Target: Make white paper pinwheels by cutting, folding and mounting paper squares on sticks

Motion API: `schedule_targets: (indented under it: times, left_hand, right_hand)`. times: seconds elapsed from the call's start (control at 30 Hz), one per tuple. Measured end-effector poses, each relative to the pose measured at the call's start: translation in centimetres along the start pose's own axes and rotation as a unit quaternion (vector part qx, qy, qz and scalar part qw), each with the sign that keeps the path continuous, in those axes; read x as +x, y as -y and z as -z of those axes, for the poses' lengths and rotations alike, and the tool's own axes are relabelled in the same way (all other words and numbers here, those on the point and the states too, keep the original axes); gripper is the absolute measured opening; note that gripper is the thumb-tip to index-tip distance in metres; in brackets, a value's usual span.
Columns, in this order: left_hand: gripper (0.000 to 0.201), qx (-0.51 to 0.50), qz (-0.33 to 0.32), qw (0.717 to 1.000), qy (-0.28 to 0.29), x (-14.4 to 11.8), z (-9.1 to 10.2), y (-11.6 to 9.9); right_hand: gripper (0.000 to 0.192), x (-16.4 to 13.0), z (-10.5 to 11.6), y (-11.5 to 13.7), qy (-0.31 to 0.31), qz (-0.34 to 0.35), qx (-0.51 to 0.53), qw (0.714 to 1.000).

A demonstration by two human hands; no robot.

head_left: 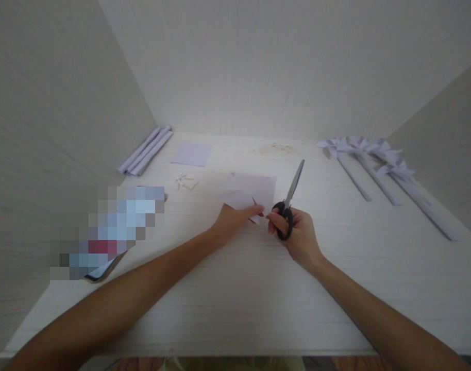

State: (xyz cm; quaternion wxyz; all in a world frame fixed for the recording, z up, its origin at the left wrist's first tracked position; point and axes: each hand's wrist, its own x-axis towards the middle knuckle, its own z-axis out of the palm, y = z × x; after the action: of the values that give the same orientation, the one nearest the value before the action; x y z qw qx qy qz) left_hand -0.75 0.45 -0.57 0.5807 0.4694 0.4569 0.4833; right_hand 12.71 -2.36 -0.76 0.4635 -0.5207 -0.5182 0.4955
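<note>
My left hand (232, 220) pinches the near edge of a white square sheet of paper (254, 188) lying on the pale table (258, 288). My right hand (297, 234) grips a pair of black-handled scissors (290, 198); the closed blades point away and up, just right of the sheet. The two hands are nearly touching at the paper's near corner.
Rolled white paper tubes (146, 151) lie at the back left, a second paper square (192, 153) behind the sheet, and small wooden sticks (186, 182) beside it. Finished paper pinwheels on tubes (378, 165) lie at the right. A blurred flat item (107, 232) sits left. Walls enclose three sides.
</note>
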Motion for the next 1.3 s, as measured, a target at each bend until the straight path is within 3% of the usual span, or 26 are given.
schedule_targets:
  times: [0.47, 1.3]
  left_hand:
    - [0.011, 0.097, 0.052, 0.993, 0.039, -0.44, -0.22, -0.72]
    - [0.007, 0.055, 0.059, 0.996, 0.049, -0.23, 0.01, -0.44]
  right_hand:
    - [0.02, 0.1, 0.19, -0.4, 0.004, 0.028, 0.003, 1.0]
    - [0.021, 0.14, 0.31, -0.23, -0.002, 0.035, -0.013, 0.999]
